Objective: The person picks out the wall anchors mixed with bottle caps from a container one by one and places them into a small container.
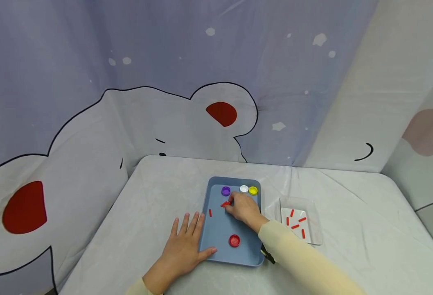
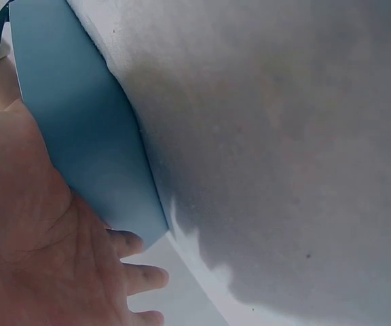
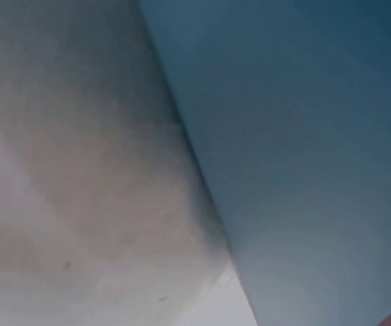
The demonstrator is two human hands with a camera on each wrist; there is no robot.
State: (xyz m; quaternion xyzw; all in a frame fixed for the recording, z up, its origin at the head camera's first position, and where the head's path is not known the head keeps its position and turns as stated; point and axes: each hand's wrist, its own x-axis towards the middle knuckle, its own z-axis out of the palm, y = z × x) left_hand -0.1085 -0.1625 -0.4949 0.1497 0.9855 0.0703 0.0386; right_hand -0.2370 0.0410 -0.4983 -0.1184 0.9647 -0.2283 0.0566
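Head view: a blue tray (image 1: 220, 229) is set on the white-covered surface (image 1: 165, 184), its long axis running near to far. Purple (image 1: 225, 191), white (image 1: 244, 189) and yellow (image 1: 253, 190) round caps are placed toward its far end; a red round cap (image 1: 234, 240) is placed nearer the person. To the right, a clear box (image 1: 316, 229) is noted, with several red sticks lying in it at mixed angles. The tray's right edge and the box's near-left part are crossed by the right sleeve (image 1: 297, 250). A patterned curtain (image 1: 179, 49) is hung behind.

The hands are apart. A red stick (image 1: 224, 204) is pinched between thumb and fingertips of the right hand (image 1: 244, 208), over the tray's far half; its long axis is slanted from near-left to far-right. Whether a second piece is held there cannot be told. A loose red stick (image 1: 210, 212) is seen near the tray's left wall, pointing roughly near to far. The left hand (image 1: 184, 248) is laid with fingers straight and spread, thumb at the tray's near-left rim.

By the left wrist view, that hand's palm side and the tray's outer wall are shown; the sticks are seen only from the head.
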